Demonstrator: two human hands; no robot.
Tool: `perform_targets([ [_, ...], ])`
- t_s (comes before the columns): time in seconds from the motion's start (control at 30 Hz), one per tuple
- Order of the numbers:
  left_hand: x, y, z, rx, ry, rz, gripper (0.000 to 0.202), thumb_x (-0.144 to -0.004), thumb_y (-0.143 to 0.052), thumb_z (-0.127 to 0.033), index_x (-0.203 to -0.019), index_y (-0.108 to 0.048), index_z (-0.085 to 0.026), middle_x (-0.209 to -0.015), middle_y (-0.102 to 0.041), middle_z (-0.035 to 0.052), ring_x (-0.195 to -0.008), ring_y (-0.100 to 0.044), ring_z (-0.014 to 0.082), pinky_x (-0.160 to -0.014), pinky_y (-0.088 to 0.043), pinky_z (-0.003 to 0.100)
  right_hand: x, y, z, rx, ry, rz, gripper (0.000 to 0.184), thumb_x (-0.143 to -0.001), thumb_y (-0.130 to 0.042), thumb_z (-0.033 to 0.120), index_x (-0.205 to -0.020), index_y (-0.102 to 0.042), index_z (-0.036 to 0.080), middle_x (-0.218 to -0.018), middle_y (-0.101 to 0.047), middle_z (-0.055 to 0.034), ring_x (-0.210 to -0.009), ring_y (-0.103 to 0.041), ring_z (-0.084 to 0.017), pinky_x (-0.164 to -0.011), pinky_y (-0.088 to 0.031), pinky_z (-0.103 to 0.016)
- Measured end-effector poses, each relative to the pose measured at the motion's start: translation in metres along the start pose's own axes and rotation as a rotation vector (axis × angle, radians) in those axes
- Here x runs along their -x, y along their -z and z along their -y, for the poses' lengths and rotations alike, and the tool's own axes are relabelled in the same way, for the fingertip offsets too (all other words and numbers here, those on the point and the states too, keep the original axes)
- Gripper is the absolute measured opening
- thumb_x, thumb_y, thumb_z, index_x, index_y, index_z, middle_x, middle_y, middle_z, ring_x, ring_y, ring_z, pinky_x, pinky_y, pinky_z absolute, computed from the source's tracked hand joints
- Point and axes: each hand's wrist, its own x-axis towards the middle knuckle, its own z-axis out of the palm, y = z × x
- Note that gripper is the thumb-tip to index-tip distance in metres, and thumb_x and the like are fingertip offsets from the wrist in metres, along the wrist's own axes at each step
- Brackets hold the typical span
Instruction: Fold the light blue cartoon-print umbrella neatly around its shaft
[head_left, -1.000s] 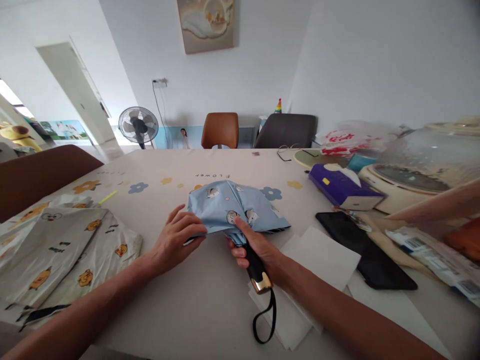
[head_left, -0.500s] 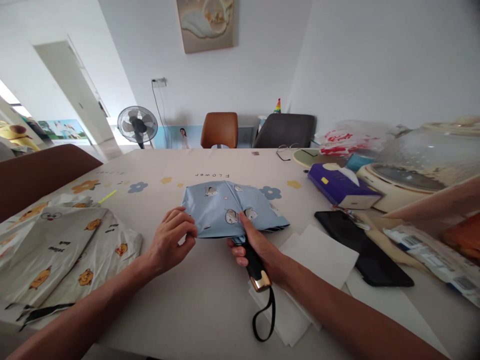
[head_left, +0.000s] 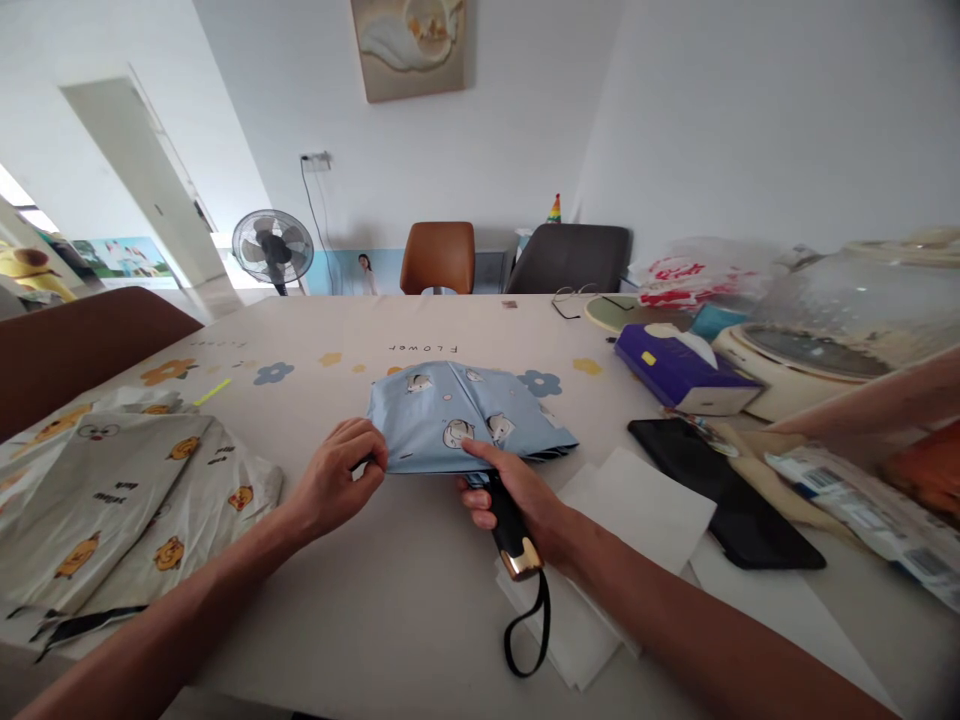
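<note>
Where the umbrella (head_left: 442,405) is: partly folded, mid-table (head_left: 315,620), canopy (head_left: 416,435) away from person, handle (head_left: 511,535) toward; can't tell if cloth touches tabletop
Right hand (head_left: 521,490): grasping handle top, thumb over cloth, fingers curled below, probably to steady it
Left hand (head_left: 341,475): pinching canopy's left edge, likely to keep that panel spread
Strap (head_left: 548,610): looping off handle end, in neither hand
Duck-print cloth (head_left: 142,500): lying left, apart from the umbrella, presumably out of the way
Papers (head_left: 645,500): right of handle, loosely overlapping; reason unclear
</note>
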Motion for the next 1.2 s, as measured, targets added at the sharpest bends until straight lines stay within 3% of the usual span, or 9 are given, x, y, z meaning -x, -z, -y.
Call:
perform_targets([
  [0.27,-0.003,0.01,0.004,0.059,0.096,0.104,0.015,-0.066,-0.038,-0.004,-0.062,-0.044,-0.018,-0.066,-0.049,-0.0014,-0.07,-0.047,0.0117,-0.076,-0.039,0.029,0.001,0.001,0.0,-0.009,-0.002,0.024,0.022,-0.076,-0.059,0.032,-0.073,-0.046,0.015,-0.06,-0.046,0.0021,-0.041,-0.038,-0.004,-0.03,-0.032,-0.015],
  [0.57,-0.005,0.015,0.006,0.017,0.072,0.164,0.016,-0.066,-0.039,-0.005,-0.062,-0.046,-0.018,-0.065,-0.05,-0.0012,-0.069,-0.047,0.0122,-0.071,-0.04,0.027,0.004,-0.005,0.0,0.042,-0.012,-0.074,0.018,-0.074,-0.06,0.024,-0.072,-0.044,0.016,-0.054,-0.044,0.0043,-0.037,-0.035,-0.003,-0.03,-0.03,-0.013],
  [0.77,-0.003,0.009,0.008,-0.063,-0.02,0.316,0.018,-0.064,-0.041,-0.003,-0.063,-0.049,-0.018,-0.065,-0.053,-0.0012,-0.068,-0.049,0.0121,-0.077,-0.04,0.028,0.002,-0.002,-0.003,0.176,-0.039,-0.075,0.017,-0.074,-0.055,0.026,-0.069,-0.041,0.018,-0.043,-0.041,0.0061,-0.033,-0.036,-0.005,-0.032,-0.029,-0.014],
  [0.87,-0.001,0.008,0.011,-0.035,0.001,0.382,0.023,-0.061,-0.04,-0.001,-0.068,-0.053,-0.019,-0.071,-0.057,-0.0002,-0.074,-0.052,0.0137,-0.08,-0.041,0.029,0.002,-0.002,-0.003,0.205,-0.044,-0.106,0.017,-0.074,-0.054,0.028,-0.07,-0.041,0.018,-0.043,-0.043,0.0061,-0.032,-0.038,-0.005,-0.032,-0.028,-0.014],
  [0.93,-0.002,0.01,0.012,0.057,0.079,0.356,0.028,-0.059,-0.039,-0.001,-0.072,-0.055,-0.019,-0.08,-0.06,0.001,-0.08,-0.054,0.0142,-0.081,-0.042,0.029,0.004,-0.004,-0.003,0.213,-0.046,-0.118,0.019,-0.074,-0.053,0.029,-0.068,-0.039,0.019,-0.043,-0.041,0.0067,-0.032,-0.038,-0.005,-0.032,-0.027,-0.014],
  [1.07,-0.011,0.007,0.002,0.311,0.345,0.163,0.024,-0.07,-0.041,-0.008,-0.083,-0.057,-0.018,-0.091,-0.062,0.0033,-0.089,-0.057,0.0154,-0.08,-0.045,0.03,0.007,-0.011,-0.006,0.256,-0.017,-0.183,0.017,-0.075,-0.051,0.028,-0.067,-0.04,0.019,-0.04,-0.039,0.0073,-0.03,-0.038,-0.006,-0.03,-0.026,-0.015],
  [1.2,-0.019,-0.017,-0.02,0.475,0.435,0.06,0.034,-0.079,-0.045,-0.025,-0.112,-0.049,-0.018,-0.118,-0.053,0.0099,-0.101,-0.055,0.0187,-0.08,-0.048,0.034,0.01,-0.02,-0.016,0.399,0.049,-0.261,0.013,-0.074,-0.051,0.025,-0.064,-0.045,0.018,-0.036,-0.039,0.0068,-0.026,-0.036,-0.007,-0.028,-0.028,-0.018],
])
